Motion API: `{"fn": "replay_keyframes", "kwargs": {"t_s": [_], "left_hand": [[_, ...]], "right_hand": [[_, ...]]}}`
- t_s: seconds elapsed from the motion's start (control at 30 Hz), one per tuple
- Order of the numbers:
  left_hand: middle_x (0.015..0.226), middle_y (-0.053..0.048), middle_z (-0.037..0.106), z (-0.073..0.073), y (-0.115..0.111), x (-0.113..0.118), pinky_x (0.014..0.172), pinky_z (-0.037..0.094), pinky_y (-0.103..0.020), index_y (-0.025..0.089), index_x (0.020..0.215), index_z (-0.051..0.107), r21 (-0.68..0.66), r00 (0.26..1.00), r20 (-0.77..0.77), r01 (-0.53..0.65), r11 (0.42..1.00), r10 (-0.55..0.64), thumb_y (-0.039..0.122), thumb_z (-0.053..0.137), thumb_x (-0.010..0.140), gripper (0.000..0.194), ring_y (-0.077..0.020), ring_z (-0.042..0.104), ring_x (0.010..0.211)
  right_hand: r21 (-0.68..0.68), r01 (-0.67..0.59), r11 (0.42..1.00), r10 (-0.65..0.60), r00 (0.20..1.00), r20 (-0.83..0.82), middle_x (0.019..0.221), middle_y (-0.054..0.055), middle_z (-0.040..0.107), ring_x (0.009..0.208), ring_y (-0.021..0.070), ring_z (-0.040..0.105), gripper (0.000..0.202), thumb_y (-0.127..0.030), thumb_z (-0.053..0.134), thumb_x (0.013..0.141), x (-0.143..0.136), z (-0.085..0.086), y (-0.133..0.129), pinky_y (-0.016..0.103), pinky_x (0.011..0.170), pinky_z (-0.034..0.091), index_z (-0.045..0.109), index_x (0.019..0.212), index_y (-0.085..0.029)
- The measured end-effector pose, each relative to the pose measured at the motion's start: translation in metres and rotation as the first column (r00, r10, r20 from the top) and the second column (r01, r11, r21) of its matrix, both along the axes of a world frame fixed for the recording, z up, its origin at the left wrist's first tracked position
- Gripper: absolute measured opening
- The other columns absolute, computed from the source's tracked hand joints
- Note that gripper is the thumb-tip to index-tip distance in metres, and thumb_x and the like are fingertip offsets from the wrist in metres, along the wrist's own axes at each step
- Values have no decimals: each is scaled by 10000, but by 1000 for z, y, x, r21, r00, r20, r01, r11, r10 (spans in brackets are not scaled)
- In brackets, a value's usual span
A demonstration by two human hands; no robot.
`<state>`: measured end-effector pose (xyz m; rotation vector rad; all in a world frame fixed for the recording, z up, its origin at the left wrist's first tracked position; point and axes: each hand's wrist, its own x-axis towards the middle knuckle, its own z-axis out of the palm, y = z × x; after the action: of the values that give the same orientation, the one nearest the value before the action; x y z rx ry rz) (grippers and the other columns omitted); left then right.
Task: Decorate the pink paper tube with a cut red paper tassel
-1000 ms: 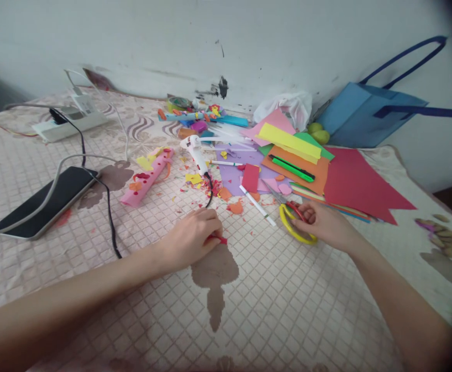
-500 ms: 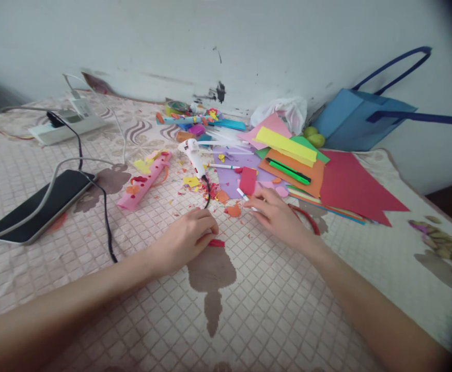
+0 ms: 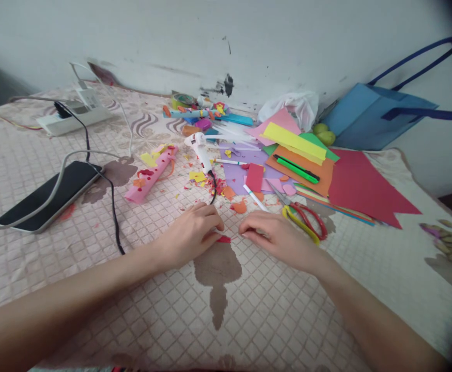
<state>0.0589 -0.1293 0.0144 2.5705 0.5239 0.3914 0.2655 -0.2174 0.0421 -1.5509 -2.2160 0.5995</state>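
Observation:
My left hand (image 3: 198, 230) rests on the tablecloth, its fingers closed on a small red paper strip (image 3: 224, 239) that pokes out past the fingertips. Close by on the right, my right hand (image 3: 276, 235) has its thumb and fingers bent into a pinch; whatever is between them, if anything, is too small to make out. A white pen (image 3: 254, 197) lies just beyond the right hand. Scissors (image 3: 306, 219) with red and yellow handles lie beside that hand's wrist. Ahead of the left hand are a white glue gun (image 3: 201, 152) and paper scraps (image 3: 214, 187).
Coloured paper sheets (image 3: 359, 186), with a green cutter (image 3: 297, 169) on top, spread to the right. A blue bag (image 3: 376, 116) stands against the wall. At left are a decorated pink paper roll (image 3: 152, 175), a black phone-like slab (image 3: 51, 196), cables and a power strip (image 3: 74, 119).
My right hand has left the white pen and come nearer to my left hand, uncovering the scissors. The left hand keeps the red paper strip. The whole view has shifted slightly.

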Motion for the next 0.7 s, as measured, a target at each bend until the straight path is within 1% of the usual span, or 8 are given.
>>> {"fn": "replay_keyframes", "kwargs": {"t_s": [0.1, 0.17, 0.23, 0.43, 0.53, 0.7], "left_hand": [[908, -66, 589, 0, 0, 0, 784, 442, -329, 150, 880, 637, 3, 1000, -1, 9, 1000, -9, 134, 509, 859, 130, -190, 533, 885], [900, -65, 590, 0, 0, 0, 780, 442, -327, 153, 869, 639, 1, 1000, -7, 13, 1000, -13, 135, 508, 858, 132, -189, 534, 879], [904, -65, 591, 1, -1, 1, 778, 442, -325, 156, 872, 641, -1, 1000, -13, 12, 1000, -12, 135, 512, 855, 132, -188, 536, 877], [906, -66, 586, -2, -2, 1, 773, 438, -321, 160, 872, 642, 2, 1000, -31, 2, 1000, -2, 150, 523, 851, 121, -193, 536, 888], [897, -60, 580, -2, -2, 1, 777, 434, -322, 163, 868, 638, 4, 1000, -20, 3, 1000, -3, 164, 525, 855, 113, -191, 534, 889], [894, -54, 581, -3, -4, 2, 788, 423, -328, 173, 862, 638, 38, 1000, -25, 17, 999, -16, 149, 519, 856, 121, -188, 534, 884]], "right_hand": [[-77, 60, 995, -63, 997, -42, 807, -31, 638, 727, 110, 568, 139, -88, 532, 854, -11, -7, -7, 225, 658, 402, 590, 868, -213], [-107, 105, 989, -110, 993, -45, 768, -40, 627, 694, 103, 553, 128, -84, 548, 839, -13, -12, -8, 216, 629, 386, 578, 850, -207], [-123, 124, 985, -131, 990, -56, 745, -43, 616, 675, 98, 540, 130, -76, 546, 831, -14, -16, -8, 210, 616, 376, 575, 829, -203], [-151, 141, 978, -152, 987, -61, 697, -43, 597, 619, 93, 513, 140, -64, 543, 808, -17, -15, -8, 204, 581, 359, 585, 789, -197], [-146, 155, 977, -165, 985, -59, 679, -37, 591, 601, 97, 508, 125, -78, 544, 806, -19, -15, -8, 210, 573, 358, 581, 772, -192], [-135, 144, 980, -154, 986, -65, 674, -33, 585, 594, 101, 503, 126, -78, 533, 807, -19, -17, -9, 216, 568, 361, 576, 769, -190]]}}
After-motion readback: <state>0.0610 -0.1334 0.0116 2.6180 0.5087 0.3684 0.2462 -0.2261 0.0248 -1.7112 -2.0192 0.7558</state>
